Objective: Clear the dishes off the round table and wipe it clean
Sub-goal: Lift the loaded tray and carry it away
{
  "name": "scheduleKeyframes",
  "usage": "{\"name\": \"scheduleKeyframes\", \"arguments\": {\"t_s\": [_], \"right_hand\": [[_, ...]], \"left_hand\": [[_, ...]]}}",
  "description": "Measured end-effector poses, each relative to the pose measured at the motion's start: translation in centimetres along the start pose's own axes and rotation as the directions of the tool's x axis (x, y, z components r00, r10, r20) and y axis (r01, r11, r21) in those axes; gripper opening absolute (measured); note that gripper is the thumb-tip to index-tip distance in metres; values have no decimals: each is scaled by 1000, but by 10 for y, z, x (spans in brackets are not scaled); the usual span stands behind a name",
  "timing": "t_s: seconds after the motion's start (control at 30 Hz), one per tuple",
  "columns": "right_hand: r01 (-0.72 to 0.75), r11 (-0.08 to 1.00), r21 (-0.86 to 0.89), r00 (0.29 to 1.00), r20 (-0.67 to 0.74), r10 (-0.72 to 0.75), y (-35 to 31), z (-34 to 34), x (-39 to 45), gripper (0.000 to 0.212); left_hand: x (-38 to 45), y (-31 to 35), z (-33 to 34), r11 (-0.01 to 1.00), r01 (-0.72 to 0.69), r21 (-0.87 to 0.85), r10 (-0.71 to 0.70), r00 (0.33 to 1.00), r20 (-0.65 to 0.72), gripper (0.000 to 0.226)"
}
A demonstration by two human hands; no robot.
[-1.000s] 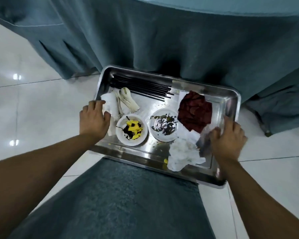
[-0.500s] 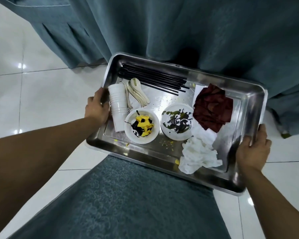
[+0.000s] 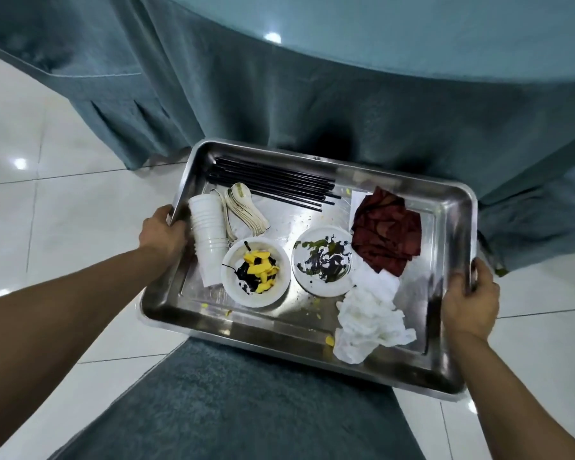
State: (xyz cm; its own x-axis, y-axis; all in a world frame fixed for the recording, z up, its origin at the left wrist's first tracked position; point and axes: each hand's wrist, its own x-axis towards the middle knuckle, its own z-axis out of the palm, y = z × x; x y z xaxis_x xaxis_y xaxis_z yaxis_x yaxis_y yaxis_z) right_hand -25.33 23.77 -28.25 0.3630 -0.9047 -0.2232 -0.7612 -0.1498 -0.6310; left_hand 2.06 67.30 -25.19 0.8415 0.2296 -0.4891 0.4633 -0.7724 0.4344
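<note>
1. The round desk (image 3: 412, 38) fills the top of the view, draped in a teal cloth that hangs to the white tiled floor (image 3: 30, 210). The part of its top that shows carries no dishes.
2. A teal-covered seat (image 3: 239, 410) lies at the bottom of the view, under the near edge of the tray.
3. The steel tray (image 3: 445, 207) sits between seat and desk, whether resting on the seat or held just above it I cannot tell. It holds everything taken off the desk.
4. The left hand (image 3: 161, 235) grips the tray's left rim, fingers curled under the edge. The right hand (image 3: 470, 297) grips the right rim, thumb on top and fingers wrapped round it.
5. On the tray, largest first:
   - crumpled white napkins (image 3: 369, 322) at the near right;
   - a folded dark red cloth (image 3: 387, 235) at the far right;
   - a bowl (image 3: 255, 272) of yellow and black scraps, near the middle;
   - a smeared plate (image 3: 324, 260) just beside it;
   - a stack of white cups (image 3: 208, 235) lying on its side by the left rim;
   - black chopsticks (image 3: 273, 180) along the far edge;
   - white spoons (image 3: 244, 207) between cups and chopsticks.
6. Judged step: clearing looks finished, and the loaded tray is being carried off.
7. The next move calls for keeping the tray level, since the loose cups and bowl could slide, then setting it down and fetching a cloth to wipe the desk.
</note>
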Motion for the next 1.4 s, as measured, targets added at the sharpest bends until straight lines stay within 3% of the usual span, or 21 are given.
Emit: {"name": "scheduleKeyframes", "arguments": {"t_s": [0.53,0.7,0.83,1.03,1.17,1.4], "right_hand": [[138,982,128,989,33,-143,-129,-164,-68,47],[202,969,142,972,94,-216,-178,-195,-86,47],[295,945,139,941,128,-312,-227,-208,-99,48],[428,884,188,864,202,-462,-318,-208,-136,37],[489,845,217,802,268,-533,-382,-188,-173,33],[617,737,277,625,397,-672,-484,-135,-290,15]], "left_hand": [[-154,53,-191,976,-100,-195,70,986,-152,45],[-172,39,-239,948,-54,-313,-15,977,-213,61],[-204,23,-279,924,-32,-382,-72,965,-254,61],[-243,-21,-346,876,-34,-481,-159,922,-354,62],[-264,-70,-391,823,5,-568,-282,872,-400,35],[-319,-169,-470,732,43,-679,-458,770,-445,14]]}}
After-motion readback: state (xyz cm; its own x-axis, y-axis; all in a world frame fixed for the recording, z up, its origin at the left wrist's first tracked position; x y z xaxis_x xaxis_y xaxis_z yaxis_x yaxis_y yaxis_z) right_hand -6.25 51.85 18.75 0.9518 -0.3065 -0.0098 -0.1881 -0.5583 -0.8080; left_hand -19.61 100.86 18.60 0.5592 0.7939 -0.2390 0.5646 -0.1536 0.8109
